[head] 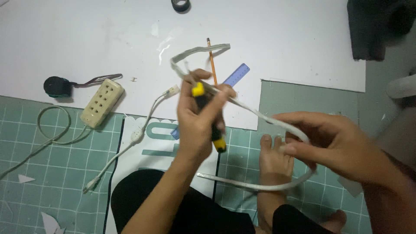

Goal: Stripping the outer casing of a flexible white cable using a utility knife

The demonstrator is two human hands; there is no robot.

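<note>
A flat white cable (260, 116) is held looped above the floor mat (65, 173): the left hand (197, 125) is closed on it with a yellow-and-black tool (210, 119), the right hand (323, 143) pinches its bend. It seems light, springy, best gripped near the worked end
</note>
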